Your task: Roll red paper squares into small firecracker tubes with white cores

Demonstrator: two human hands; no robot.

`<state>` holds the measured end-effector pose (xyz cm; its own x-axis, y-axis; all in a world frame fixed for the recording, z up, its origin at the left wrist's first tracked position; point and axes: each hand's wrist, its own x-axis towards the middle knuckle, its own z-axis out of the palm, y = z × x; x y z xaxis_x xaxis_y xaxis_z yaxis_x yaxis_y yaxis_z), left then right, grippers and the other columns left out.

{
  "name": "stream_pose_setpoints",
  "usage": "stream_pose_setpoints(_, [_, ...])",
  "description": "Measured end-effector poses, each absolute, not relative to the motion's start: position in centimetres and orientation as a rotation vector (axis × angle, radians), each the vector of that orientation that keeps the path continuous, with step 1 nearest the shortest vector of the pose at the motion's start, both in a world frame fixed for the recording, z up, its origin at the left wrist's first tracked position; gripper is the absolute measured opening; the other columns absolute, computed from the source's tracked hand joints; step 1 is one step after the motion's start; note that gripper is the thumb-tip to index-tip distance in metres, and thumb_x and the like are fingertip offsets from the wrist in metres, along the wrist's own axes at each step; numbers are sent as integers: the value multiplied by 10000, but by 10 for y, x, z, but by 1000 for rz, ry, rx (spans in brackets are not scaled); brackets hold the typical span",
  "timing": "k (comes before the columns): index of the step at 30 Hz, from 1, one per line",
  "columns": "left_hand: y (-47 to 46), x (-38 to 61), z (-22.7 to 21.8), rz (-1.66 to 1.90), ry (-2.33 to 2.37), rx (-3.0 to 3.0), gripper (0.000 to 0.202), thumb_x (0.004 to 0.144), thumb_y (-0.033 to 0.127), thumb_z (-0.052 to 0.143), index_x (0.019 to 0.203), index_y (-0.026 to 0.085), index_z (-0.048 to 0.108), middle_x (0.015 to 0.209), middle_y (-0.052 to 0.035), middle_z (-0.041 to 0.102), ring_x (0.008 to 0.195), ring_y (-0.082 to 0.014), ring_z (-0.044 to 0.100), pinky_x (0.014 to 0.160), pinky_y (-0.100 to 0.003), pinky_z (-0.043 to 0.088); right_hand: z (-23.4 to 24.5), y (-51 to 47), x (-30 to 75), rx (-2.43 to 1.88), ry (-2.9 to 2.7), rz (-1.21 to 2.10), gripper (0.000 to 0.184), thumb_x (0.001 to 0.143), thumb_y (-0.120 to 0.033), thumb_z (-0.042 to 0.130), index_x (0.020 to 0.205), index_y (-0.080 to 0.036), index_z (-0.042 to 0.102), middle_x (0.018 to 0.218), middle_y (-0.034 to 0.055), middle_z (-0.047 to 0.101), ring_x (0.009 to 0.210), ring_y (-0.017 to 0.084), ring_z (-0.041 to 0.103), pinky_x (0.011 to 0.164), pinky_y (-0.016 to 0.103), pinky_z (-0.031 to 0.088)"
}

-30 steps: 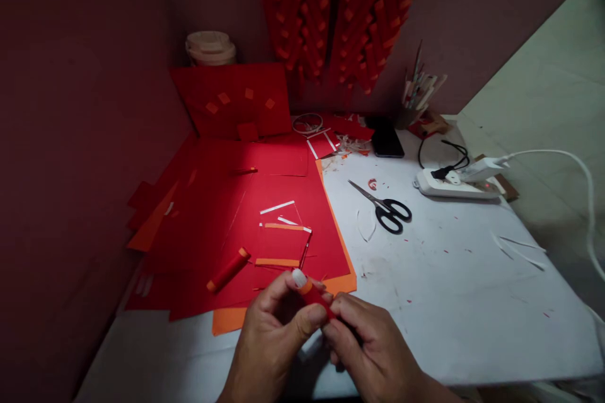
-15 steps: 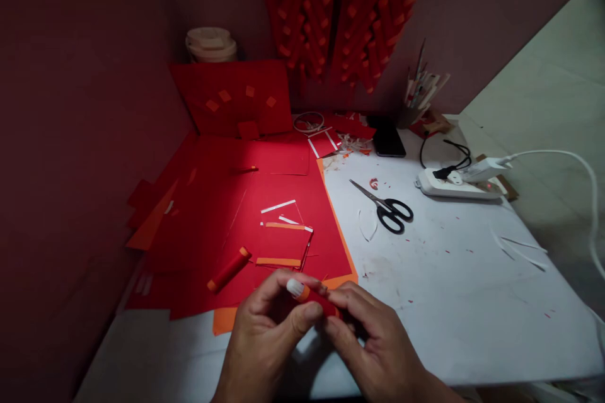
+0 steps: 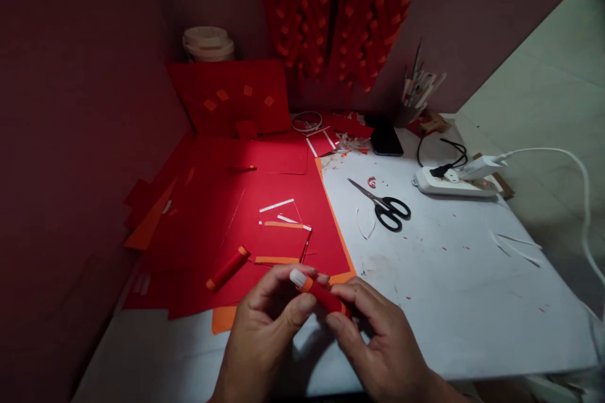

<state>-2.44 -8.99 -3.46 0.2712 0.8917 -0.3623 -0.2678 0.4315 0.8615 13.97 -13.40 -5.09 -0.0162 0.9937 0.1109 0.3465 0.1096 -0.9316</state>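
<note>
At the table's front edge, both hands hold a red paper tube (image 3: 326, 298) with orange bands near its ends. A white ridged cap (image 3: 297, 278) sticks out of its upper left end; what it belongs to is hidden inside. The fingers of my left hand (image 3: 269, 321) are curled round the capped end, thumb in front. My right hand (image 3: 378, 327) pinches the lower right end between thumb and fingers. To the left, a similar red tube with orange ends (image 3: 229, 269) lies on the red paper sheets (image 3: 198, 220).
Black-handled scissors (image 3: 382, 205) lie right of the red paper. Beyond are a power strip (image 3: 454, 184) with cables, a dark phone (image 3: 385, 137) and a pen holder (image 3: 406, 114). Red pieces with rows of tubes (image 3: 302, 6) hang at the back. Paper scraps dot the white tabletop (image 3: 472, 302).
The fingers have shifted along the tube; my right hand sits slightly further right, and more of the red tube shows between the hands. The whole view has moved slightly.
</note>
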Motion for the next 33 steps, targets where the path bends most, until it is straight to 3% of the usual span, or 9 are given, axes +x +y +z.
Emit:
stream_pose_setpoints(6, [-91,-24,-29,908,1010,893,89,816,311,773,890,268,748,872,18,752,824,-137,677,755,-188,515,-43,-133,140,-1346,-1552,850,122,899,-209,549,920,-177,664,751,52,633,600,168,604,505,282,469])
stream_pose_setpoints(10, [-91,-22,-31,918,971,755,104,838,306,756,937,275,746,935,1,773,891,-151,695,812,-215,520,-41,-132,140,-1351,-1567,750,125,882,-185,555,947,-176,662,730,40,621,556,156,584,457,267,449])
stream_pose_setpoints(14, [-88,-19,-31,863,876,558,451,817,305,781,1244,347,642,1041,-35,781,923,-177,717,789,-250,539,-45,-134,142,-1360,-1579,606,195,876,-163,624,1065,-212,633,832,39,659,613,154,628,467,248,494])
stream_pose_setpoints(16, [-88,-17,-31,842,849,557,537,782,299,814,1281,340,620,1094,-46,769,979,-193,707,822,-265,533,-46,-134,143,-1362,-1584,535,253,883,-157,644,1122,-232,612,904,51,678,704,173,672,514,252,540])
stream_pose_setpoints(19, [-88,-16,-33,809,895,606,345,763,308,828,1091,256,732,1028,-43,769,983,-194,693,856,-262,515,-48,-134,143,-1381,-1608,460,285,898,-147,639,1163,-243,599,957,68,689,811,206,698,628,297,594])
stream_pose_setpoints(22, [-88,-15,-35,794,967,636,212,790,337,800,954,207,761,826,-18,748,812,-151,681,788,-236,508,-49,-135,143,-1378,-1671,424,342,901,-139,631,1218,-253,576,962,77,686,816,222,698,670,339,604])
stream_pose_setpoints(28, [-88,-16,-36,813,969,580,183,853,337,735,958,187,741,804,-22,709,752,-136,635,736,-228,492,-51,-136,143,-1296,-1733,414,445,877,-102,634,1273,-266,517,949,76,699,794,221,694,630,321,594])
stream_pose_setpoints(33, [-89,-16,-38,835,996,560,208,846,334,744,986,181,726,816,-24,703,770,-133,631,742,-222,493,-50,-136,142,-1316,-1742,411,353,896,-126,618,1225,-235,551,896,73,718,724,212,701,583,307,582])
